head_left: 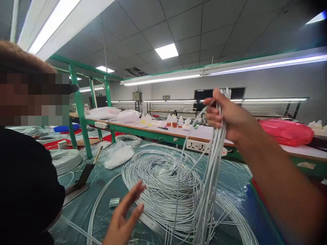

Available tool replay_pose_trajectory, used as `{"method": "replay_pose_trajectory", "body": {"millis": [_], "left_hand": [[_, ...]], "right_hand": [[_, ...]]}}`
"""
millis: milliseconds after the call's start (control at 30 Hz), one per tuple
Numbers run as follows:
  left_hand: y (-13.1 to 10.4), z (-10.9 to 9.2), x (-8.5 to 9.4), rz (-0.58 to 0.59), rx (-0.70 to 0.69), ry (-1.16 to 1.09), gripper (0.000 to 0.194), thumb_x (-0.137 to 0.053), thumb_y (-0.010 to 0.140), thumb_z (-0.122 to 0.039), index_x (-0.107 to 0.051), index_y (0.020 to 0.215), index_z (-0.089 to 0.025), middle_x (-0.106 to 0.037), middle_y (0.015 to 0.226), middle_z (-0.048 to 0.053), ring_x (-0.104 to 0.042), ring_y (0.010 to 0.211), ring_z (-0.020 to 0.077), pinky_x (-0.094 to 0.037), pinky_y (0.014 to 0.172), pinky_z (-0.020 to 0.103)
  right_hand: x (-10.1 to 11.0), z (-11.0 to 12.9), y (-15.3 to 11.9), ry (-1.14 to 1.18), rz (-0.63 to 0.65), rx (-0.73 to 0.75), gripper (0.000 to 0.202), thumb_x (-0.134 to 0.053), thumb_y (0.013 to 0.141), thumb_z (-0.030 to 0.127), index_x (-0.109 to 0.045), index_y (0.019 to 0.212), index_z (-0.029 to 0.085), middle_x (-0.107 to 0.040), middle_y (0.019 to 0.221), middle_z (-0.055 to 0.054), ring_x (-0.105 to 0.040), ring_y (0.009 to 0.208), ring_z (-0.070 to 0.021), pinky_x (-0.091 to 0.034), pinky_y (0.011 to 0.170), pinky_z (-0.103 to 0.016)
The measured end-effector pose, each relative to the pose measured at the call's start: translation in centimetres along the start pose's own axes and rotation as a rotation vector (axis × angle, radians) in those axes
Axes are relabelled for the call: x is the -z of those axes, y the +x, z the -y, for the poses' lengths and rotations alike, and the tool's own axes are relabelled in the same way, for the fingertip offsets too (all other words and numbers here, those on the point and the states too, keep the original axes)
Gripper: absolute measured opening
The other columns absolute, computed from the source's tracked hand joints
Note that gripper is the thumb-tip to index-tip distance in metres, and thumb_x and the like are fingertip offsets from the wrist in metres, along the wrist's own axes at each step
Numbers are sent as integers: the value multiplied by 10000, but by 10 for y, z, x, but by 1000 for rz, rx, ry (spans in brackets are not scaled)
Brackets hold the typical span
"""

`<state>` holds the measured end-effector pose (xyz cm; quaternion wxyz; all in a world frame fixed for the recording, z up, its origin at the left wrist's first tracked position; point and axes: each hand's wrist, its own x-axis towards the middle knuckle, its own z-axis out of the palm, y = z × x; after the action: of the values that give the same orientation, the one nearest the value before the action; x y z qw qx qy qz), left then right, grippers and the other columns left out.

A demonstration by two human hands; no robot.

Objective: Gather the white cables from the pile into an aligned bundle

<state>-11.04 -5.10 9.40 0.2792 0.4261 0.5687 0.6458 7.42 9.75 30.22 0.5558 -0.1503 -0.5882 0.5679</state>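
My right hand [227, 115] is raised high and grips a bundle of thin grey-white wires [212, 163] near its top end. The strands hang straight down to a big flat coil of the same wire [160, 180] on the green-covered bench. Low at the bottom edge, my left hand [122, 217] is open with fingers spread, holding nothing, just left of the hanging strands. A steel ruler [153, 223] lies on the bench under the coil's near edge, close to that hand.
A co-worker in a black top [25, 190] stands close at the left. More wire coils [65, 160], a white plastic bag [119, 156] and a small metal block [114, 202] lie on the bench. Behind are a green frame post [80, 115], power sockets [198, 145], bottles [174, 120] and a red bag [286, 131].
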Motion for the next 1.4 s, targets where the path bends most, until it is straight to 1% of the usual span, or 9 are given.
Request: {"method": "replay_pose_trajectory", "body": {"millis": [133, 267, 367, 500, 733, 867, 1133, 1300, 1400], "left_hand": [[49, -104, -15, 91, -457, 127, 797, -609, 643, -417, -142, 1288, -373, -390, 1321, -2, -290, 1236, 183, -209, 1044, 399], [84, -153, -59, 377, -458, 269, 1120, -704, 548, -289, 120, 1306, -261, -432, 1250, 141, -419, 1134, 242, -345, 934, 409], [102, -136, -89, 573, -373, 20, 952, -705, 506, -158, -148, 1277, -199, -603, 843, 38, -586, 735, 156, -472, 685, 296], [107, -100, -103, 665, -230, -144, 232, -632, 606, -243, -430, 704, -185, -380, 399, -117, -316, 302, 26, -343, 335, 169], [94, -98, -87, 816, -75, -128, 267, -563, 698, -373, -560, 854, -156, -227, 393, -129, -197, 320, 5, -237, 316, 125], [90, -100, -88, 901, 0, -114, 221, -582, 694, -347, -567, 814, -162, -244, 348, -130, -179, 289, 10, -225, 316, 143], [90, -97, -86, 1039, 86, -114, 225, -543, 721, -373, -584, 769, -157, -233, 330, -124, -156, 282, 18, -205, 324, 160], [90, -97, -83, 1025, 72, -25, 283, -515, 726, -414, -607, 745, -147, -190, 345, -120, -142, 285, 19, -187, 325, 179], [94, -101, -77, 908, 44, -50, 326, -494, 732, -437, -602, 688, -133, -195, 359, -117, -155, 287, 10, -197, 326, 173]], "right_hand": [[-40, 12, 22, -174, -61, 178, 344, -557, 718, 446, -509, 555, 147, -401, 532, 46, -347, 403, -31, -262, 325, -151], [-53, -28, 19, -252, -270, 224, 410, -488, 731, 509, -403, 496, 184, -349, 462, 65, -330, 396, -57, -300, 402, -204], [-48, -59, 4, -379, -254, 241, 424, -428, 734, 556, -406, 514, 195, -365, 452, 62, -383, 431, -86, -331, 461, -234], [-27, -72, -9, -586, -51, 201, 380, -477, 716, 524, -506, 556, 182, -472, 504, 32, -488, 533, -124, -390, 585, -273], [11, -36, 2, -602, 7, 334, 544, -353, 773, 579, -425, 1192, 238, -399, 1298, -57, -326, 1195, -200, -217, 993, -399], [9, -25, 1, -670, 519, 146, 460, -329, 791, 558, -526, 1100, 280, -418, 1297, 2, -281, 1228, -229, -170, 1013, -463], [-2, -31, -3, -635, 790, 53, 428, -341, 798, 536, -609, 982, 258, -609, 1074, -18, -509, 1039, -192, -325, 941, -418], [-7, -34, -10, -565, 893, 34, 405, -369, 802, 515, -587, 1023, 255, -560, 1143, -17, -491, 1058, -201, -326, 936, -405], [0, -45, -4, -302, 608, 78, 500, -295, 803, 564, -427, 1196, 285, -423, 1287, -23, -443, 1111, -198, -327, 936, -373]]}}
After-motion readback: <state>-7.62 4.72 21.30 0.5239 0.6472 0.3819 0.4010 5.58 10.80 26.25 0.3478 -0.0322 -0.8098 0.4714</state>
